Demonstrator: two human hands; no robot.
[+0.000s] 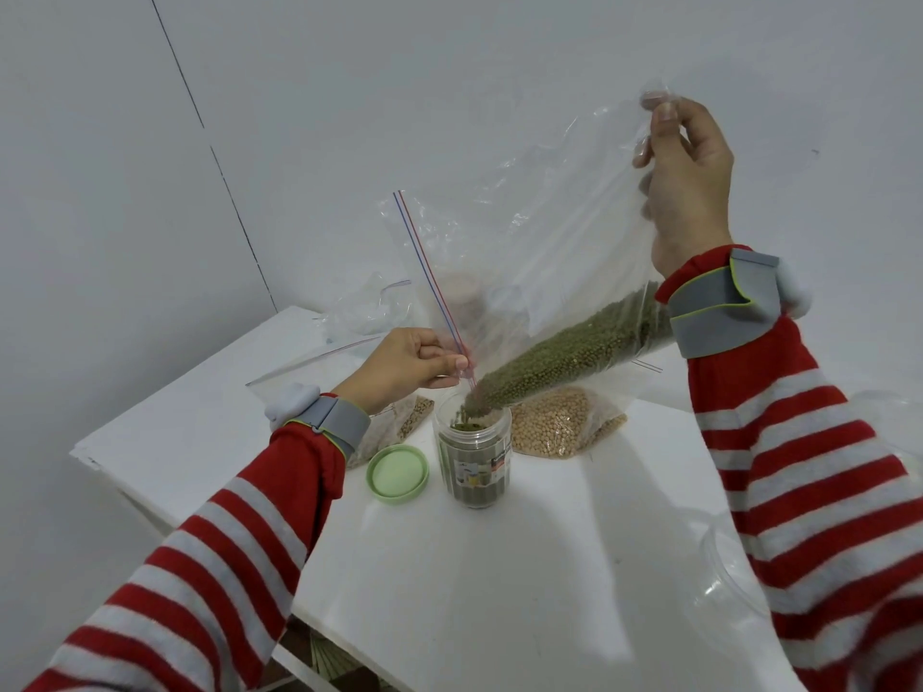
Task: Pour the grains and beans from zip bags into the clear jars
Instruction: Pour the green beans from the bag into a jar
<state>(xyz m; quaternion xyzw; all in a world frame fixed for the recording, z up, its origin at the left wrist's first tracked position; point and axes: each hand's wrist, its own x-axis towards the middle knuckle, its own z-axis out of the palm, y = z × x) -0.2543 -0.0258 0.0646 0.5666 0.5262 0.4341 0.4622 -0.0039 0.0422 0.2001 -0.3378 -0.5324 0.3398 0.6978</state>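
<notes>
A large clear zip bag (524,232) of green beans hangs tilted over an open clear jar (474,462) on the white table (499,591). My right hand (689,187) pinches the bag's raised bottom corner high up. At the bag's lower corner, just above the jar's mouth, my left hand (404,367) pinches the red-and-blue zip edge. Green beans (564,352) slide down the bag and fall into the jar, which is mostly full of them. The jar's green lid (398,474) lies flat to its left.
A bag of yellow soybeans (559,422) lies right behind the jar. Another bag of brownish grains (409,417) lies under my left wrist. Empty zip bags (359,312) lie at the table's back. A clear plastic container (734,581) sits at the right.
</notes>
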